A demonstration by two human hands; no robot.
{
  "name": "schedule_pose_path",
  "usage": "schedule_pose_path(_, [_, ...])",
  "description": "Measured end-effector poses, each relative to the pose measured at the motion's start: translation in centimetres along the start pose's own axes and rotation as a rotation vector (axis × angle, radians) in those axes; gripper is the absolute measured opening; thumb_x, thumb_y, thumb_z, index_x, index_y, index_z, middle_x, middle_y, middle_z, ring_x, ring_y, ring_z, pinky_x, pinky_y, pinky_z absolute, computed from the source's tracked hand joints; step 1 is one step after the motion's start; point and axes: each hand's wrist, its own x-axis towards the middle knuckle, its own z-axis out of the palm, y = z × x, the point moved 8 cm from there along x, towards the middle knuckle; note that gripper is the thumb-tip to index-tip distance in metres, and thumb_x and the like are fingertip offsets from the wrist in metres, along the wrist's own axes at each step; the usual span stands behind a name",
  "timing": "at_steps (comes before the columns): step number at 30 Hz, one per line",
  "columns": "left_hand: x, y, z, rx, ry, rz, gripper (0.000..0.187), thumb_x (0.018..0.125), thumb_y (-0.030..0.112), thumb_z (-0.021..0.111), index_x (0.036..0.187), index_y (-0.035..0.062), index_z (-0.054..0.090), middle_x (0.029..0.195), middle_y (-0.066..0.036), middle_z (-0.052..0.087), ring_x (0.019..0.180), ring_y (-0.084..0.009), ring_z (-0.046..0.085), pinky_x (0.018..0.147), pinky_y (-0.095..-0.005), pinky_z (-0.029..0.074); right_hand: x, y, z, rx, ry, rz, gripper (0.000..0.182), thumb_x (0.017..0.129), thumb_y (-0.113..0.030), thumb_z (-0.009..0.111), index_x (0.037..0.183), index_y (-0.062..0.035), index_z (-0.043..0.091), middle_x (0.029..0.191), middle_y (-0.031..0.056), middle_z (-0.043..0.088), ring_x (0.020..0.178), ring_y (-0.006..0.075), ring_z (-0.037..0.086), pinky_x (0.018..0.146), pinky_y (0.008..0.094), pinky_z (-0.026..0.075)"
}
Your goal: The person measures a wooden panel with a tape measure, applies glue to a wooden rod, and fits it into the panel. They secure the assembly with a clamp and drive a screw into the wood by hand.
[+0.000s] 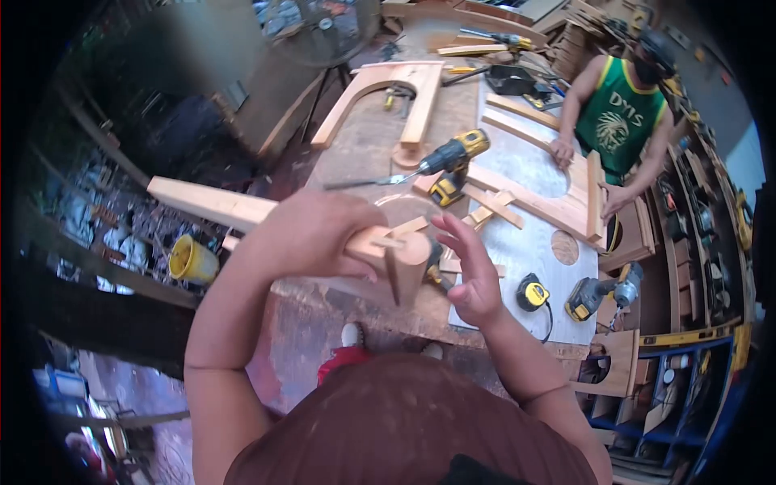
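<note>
My left hand (327, 230) is wrapped over a pale wooden piece (372, 245) with a rounded end, in front of my body. A thin strip of wood (394, 271) stands across that end, partly blurred. To the right, my right hand (473, 275) is open with its fingers spread, close to the rounded end and holding nothing. From behind my left forearm a long wooden beam (206, 202) sticks out to the left; whether it joins the held piece is hidden. Beyond my hands, a yellow cordless drill (457, 158) lies on the worktable (356, 166).
An arched wooden frame (420, 101) lies at the back. Across the table, a person in a green jersey (618, 121) holds another wooden frame (537, 202). A tape measure (532, 293) and a second drill (594, 297) are at right. A yellow bucket (192, 259) is at left.
</note>
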Motion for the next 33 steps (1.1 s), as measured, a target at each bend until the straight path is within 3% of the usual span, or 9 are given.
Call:
schedule_pose_path(6, [-3.7,-2.0,-0.7,0.172,-0.123,-0.09,0.044,0.071,0.042,0.08,0.094,0.0093,0.063,0.089,-0.009,0.069,0.089,-0.0324,0.067,0.076,-0.0439,0.052,3.9,-3.0,5.5,0.52,-0.131,0.151,0.112,0.082,-0.087,0.026,0.136,0.0091,0.043,0.122,0.0218,0.059,0.117,0.0272,0.058,0.101,0.038,0.045])
schedule_pose_path(10, [-4.4,-1.6,-0.3,0.271,0.018,-0.003,0.045,0.073,0.046,0.078,0.083,0.0062,0.06,0.074,-0.013,0.069,0.074,-0.0326,0.069,0.069,-0.0423,0.055,3.4,-3.6,6.2,0.338,-0.041,0.199,0.111,0.083,-0.088,0.018,0.12,0.0103,0.057,0.11,0.0204,0.065,0.107,0.0258,0.062,0.097,0.0352,0.047])
schedule_pose_path(13, [-4.6,-1.6,0.0,0.228,0.044,0.052,0.054,0.07,0.054,0.077,0.093,0.008,0.062,0.076,-0.013,0.069,0.074,-0.0329,0.069,0.067,-0.0432,0.055,2.7,-4.2,5.5,0.125,0.134,0.169,0.109,0.085,-0.086,0.012,0.097,0.0077,0.066,0.095,0.0155,0.067,0.09,0.0212,0.063,0.085,0.0301,0.048])
schedule_pose_path(16, [-5.0,-1.5,-0.2,0.2,0.019,0.053,0.054,0.072,0.054,0.077,0.093,0.0061,0.062,0.077,-0.014,0.069,0.075,-0.0332,0.069,0.068,-0.0432,0.055,2.1,-3.3,5.1,0.19,0.229,0.194,0.11,0.082,-0.088,0.013,0.103,0.0067,0.064,0.093,0.0122,0.067,0.089,0.0186,0.062,0.084,0.0298,0.048])
schedule_pose_path(20, [-5.5,-1.2,-0.2,0.243,0.026,0.128,0.056,0.075,0.054,0.076,0.096,0.0039,0.06,0.077,-0.016,0.069,0.076,-0.0347,0.069,0.071,-0.0436,0.055,1.1,-3.6,5.3,0.14,0.242,0.168,0.107,0.079,-0.089,0.024,0.123,0.0034,0.056,0.103,0.0107,0.066,0.096,0.0168,0.062,0.089,0.0295,0.048])
schedule_pose_path(22, [-6.8,-2.1,-0.2,0.266,0.057,0.178,0.058,0.074,0.054,0.076,0.097,0.0035,0.059,0.077,-0.017,0.068,0.077,-0.0353,0.069,0.071,-0.0449,0.055,-3.9,0.3,4.9,-0.047,0.45,0.203,0.087,0.088,-0.075,0.047,0.127,0.0027,0.053,0.112,0.0115,0.065,0.102,0.0187,0.061,0.093,0.0312,0.047])
schedule_pose_path(24, [-9.1,-3.6,-1.8,0.318,0.221,0.242,0.059,0.072,0.055,0.077,0.095,0.0032,0.058,0.076,-0.018,0.067,0.079,-0.0356,0.068,0.071,-0.0452,0.053,-7.3,2.5,6.6,-0.245,0.369,0.508,0.065,0.09,-0.045,0.068,0.13,0.0021,0.051,0.12,0.0119,0.062,0.107,0.0203,0.06,0.096,0.0329,0.047])
schedule_pose_path(26, [-11.4,-5.6,-2.2,0.377,0.18,0.115,0.061,0.069,0.056,0.078,0.091,0.0035,0.057,0.076,-0.018,0.066,0.079,-0.0366,0.067,0.07,-0.0453,0.052,-9.7,4.0,8.4,-0.115,0.454,0.45,0.058,0.083,-0.025,0.076,0.128,0.0019,0.052,0.118,0.0123,0.064,0.107,0.0195,0.061,0.095,0.0335,0.048])
schedule_pose_path(33, [-19.4,-0.8,-3.0,0.477,0.302,0.305,0.063,0.063,0.058,0.08,0.084,0.0038,0.055,0.071,-0.015,0.064,0.071,-0.0358,0.065,0.065,-0.0441,0.051,-15.2,-4.0,11.9,-0.218,0.587,0.243,0.062,0.078,-0.029,0.083,0.125,0.0,0.057,0.108,0.012,0.069,0.101,0.0174,0.063,0.092,0.0338,0.05])
